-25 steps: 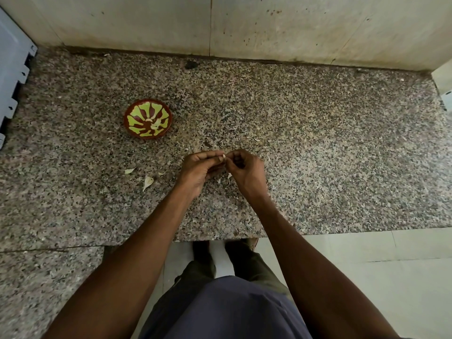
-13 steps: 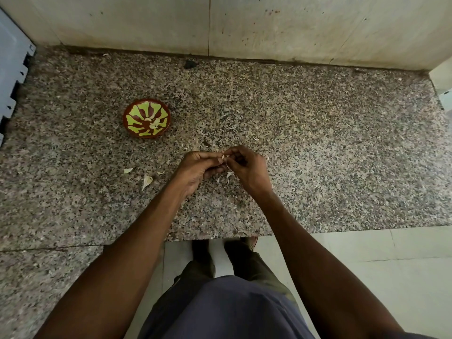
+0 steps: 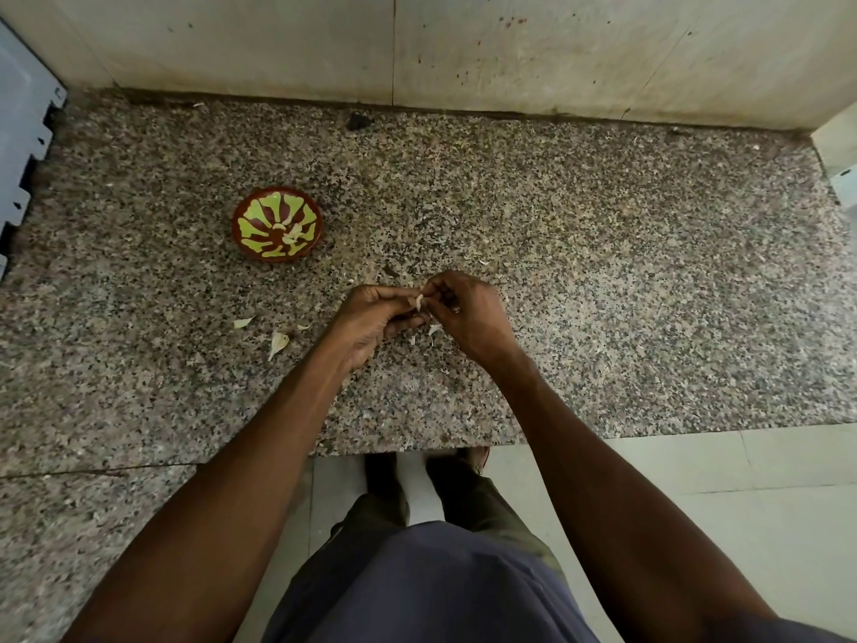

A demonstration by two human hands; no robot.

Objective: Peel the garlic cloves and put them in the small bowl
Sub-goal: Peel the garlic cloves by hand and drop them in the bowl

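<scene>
Over the speckled granite counter my left hand and my right hand meet fingertip to fingertip, both pinching one small pale garlic clove. Most of the clove is hidden by my fingers. A small round bowl, brown with a yellow-green pattern, stands to the upper left of my hands, with pale garlic pieces inside it.
Garlic skins and bits lie on the counter left of my hands, and more scraps sit under them. A tiled wall closes the back. A grey-blue panel stands at the far left. The counter's front edge is close to my body.
Both hands stay together on the clove and have shifted slightly, with small finger movements. The bowl and the skins have not moved.
</scene>
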